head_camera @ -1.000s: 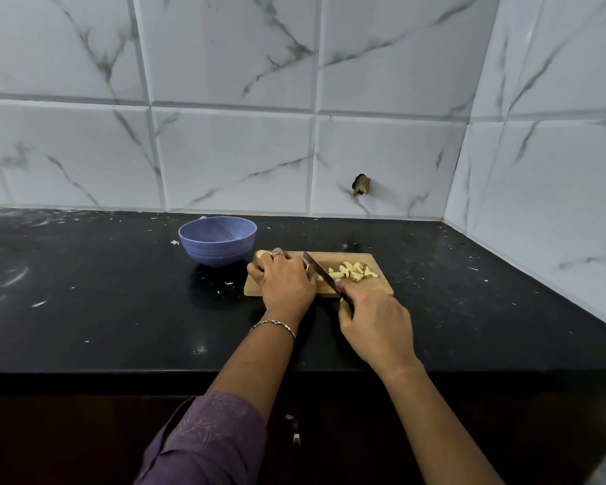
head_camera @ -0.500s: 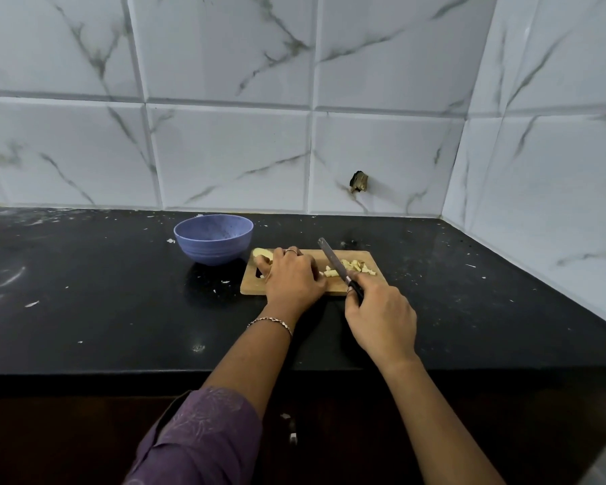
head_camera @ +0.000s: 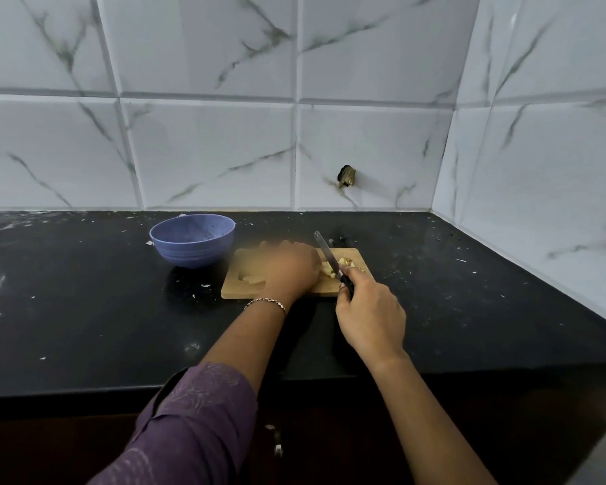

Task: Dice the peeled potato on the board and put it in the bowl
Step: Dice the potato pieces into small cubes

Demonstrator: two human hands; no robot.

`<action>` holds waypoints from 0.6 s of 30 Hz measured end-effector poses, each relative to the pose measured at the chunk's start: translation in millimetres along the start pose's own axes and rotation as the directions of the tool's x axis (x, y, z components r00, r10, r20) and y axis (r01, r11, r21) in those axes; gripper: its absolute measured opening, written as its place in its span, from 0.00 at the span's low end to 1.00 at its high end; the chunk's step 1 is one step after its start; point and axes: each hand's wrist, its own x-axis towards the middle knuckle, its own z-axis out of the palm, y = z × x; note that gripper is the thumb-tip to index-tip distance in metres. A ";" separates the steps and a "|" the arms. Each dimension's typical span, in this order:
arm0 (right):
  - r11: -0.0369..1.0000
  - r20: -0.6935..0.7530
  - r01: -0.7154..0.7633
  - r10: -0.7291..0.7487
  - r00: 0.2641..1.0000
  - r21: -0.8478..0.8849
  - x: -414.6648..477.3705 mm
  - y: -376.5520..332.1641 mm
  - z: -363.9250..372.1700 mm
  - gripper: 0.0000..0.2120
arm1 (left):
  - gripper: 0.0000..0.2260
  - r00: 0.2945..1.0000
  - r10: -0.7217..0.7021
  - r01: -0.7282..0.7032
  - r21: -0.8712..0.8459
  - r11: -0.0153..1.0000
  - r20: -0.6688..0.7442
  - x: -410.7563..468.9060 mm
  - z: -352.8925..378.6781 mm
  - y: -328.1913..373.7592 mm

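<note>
A small wooden board lies on the black counter. My left hand is motion-blurred over the board's middle, with fingers curled over the peeled potato; only a pale end of the potato peeks out behind the hand. My right hand grips the dark handle of a knife, whose blade is lifted off the board and points up and to the left. A heap of diced potato pieces sits on the board's right part, beside the blade. The blue bowl stands just left of the board.
The black counter is flecked with white scraps. White marble-look tiles form the back wall, and a side wall closes the corner at the right. The counter's front edge runs below my forearms.
The knife has lifted from the board and its blade has swung more upright. My left hand has shifted on the board and is now blurred. The view has moved slightly.
</note>
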 end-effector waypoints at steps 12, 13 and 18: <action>0.999 0.027 0.023 -0.022 0.999 -0.028 -0.8 -2.9 -1.8 0.17 | 0.11 0.971 -0.206 0.184 -0.178 0.967 -0.118 -9.8 -18.4 -40.2; 0.999 0.030 0.023 -0.022 0.999 -0.033 -1.0 -3.0 -2.2 0.17 | 0.13 0.977 -0.184 0.169 -0.134 0.976 -0.104 -13.8 -18.5 -40.1; 0.997 0.030 0.058 -0.056 0.998 -0.051 -1.7 -1.3 0.1 0.16 | 0.17 0.994 -0.108 0.110 0.087 0.990 -0.025 -25.6 -13.7 -34.6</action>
